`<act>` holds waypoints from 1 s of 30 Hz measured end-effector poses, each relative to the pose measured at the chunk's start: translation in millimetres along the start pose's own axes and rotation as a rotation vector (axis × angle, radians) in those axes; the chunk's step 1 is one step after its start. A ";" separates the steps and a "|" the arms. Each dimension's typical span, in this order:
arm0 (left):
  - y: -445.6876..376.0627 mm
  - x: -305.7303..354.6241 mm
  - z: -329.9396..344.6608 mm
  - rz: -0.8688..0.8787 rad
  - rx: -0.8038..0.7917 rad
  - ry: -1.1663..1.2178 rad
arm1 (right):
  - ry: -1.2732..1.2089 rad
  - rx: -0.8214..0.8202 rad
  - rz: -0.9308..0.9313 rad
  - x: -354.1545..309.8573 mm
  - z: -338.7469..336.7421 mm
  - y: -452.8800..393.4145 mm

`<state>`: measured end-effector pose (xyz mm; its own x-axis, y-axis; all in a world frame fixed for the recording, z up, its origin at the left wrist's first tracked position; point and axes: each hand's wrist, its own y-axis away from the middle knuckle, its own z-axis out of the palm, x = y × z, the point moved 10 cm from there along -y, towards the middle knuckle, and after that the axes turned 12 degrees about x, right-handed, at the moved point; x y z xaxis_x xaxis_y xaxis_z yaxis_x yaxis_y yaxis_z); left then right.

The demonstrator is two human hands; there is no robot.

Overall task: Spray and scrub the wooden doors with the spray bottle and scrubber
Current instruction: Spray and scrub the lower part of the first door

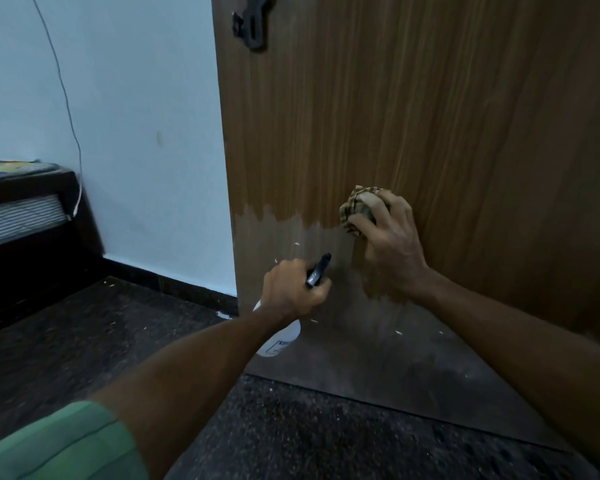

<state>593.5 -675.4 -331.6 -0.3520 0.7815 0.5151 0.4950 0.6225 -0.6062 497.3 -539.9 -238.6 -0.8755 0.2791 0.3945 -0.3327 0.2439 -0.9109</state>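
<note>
A tall wooden door (413,116) fills the right of the view; its lower part is pale, dull and flecked with white bits. My left hand (291,292) grips a white spray bottle (279,341) by its black trigger head, nozzle aimed at the door's lower left. My right hand (390,244) presses a bunched checked scrubber cloth (357,207) against the door at the edge of the pale area.
A black latch (250,26) hangs near the door's top left. A pale blue wall (136,133) with a thin cable stands to the left, and dark furniture (25,216) sits in the left corner. The floor (291,427) is dark and speckled.
</note>
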 end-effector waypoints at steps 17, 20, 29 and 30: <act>-1.2 -19.5 -2.8 -0.040 -0.054 0.130 | -0.095 -0.068 0.059 -13.5 20.9 34.0; 0.2 -25.6 -4.0 -0.041 -0.042 0.128 | -0.065 -0.161 -0.092 -31.4 36.2 55.2; -0.4 -41.0 -27.1 -0.059 0.004 0.126 | -0.078 -0.209 -0.246 -66.6 57.4 33.5; -0.2 -43.8 -30.2 -0.065 0.013 0.121 | -0.041 -0.138 -0.080 -50.9 55.1 12.1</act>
<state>632.8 -711.0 -335.7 -0.2843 0.7297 0.6219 0.4641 0.6723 -0.5767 518.6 -602.3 -276.3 -0.8624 0.2163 0.4577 -0.3533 0.3903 -0.8502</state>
